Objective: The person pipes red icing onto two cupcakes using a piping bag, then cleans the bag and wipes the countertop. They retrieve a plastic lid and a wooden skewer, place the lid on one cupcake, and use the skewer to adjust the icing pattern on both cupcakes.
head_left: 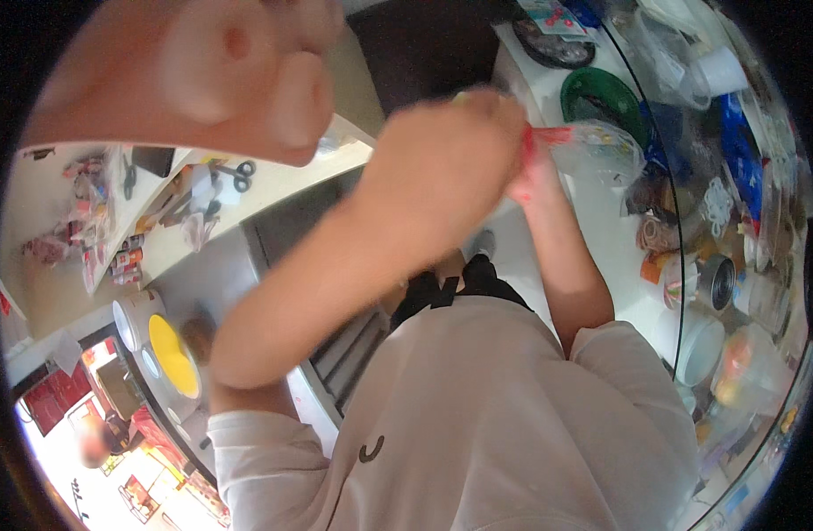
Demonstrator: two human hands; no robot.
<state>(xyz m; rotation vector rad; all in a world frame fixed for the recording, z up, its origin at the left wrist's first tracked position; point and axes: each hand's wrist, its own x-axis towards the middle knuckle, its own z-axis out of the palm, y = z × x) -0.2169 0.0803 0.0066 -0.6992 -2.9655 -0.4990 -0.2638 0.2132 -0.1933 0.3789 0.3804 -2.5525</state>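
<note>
My left hand (450, 142) is raised in front of me, its fingers curled closed, slightly blurred by motion. A small yellow-green bit (462, 96) shows at its upper edge; what it grips is hidden. Pressed up behind it, my right hand (532, 168) is mostly covered, with red along its visible side. A clear plastic bag (605, 150) with a red, narrowed end (550, 135) sticks out to the right from between the hands. The right hand appears closed on this end, though its fingers are largely out of sight.
A large blurred pinkish shape (238, 80) fills the upper left, too close to make out. Scissors (240, 175) lie on the left shelf. Right of me are a green bowl (601, 102), a white cup (718, 73), a can (714, 281) and tubs. A yellow lid (173, 356) is lower left.
</note>
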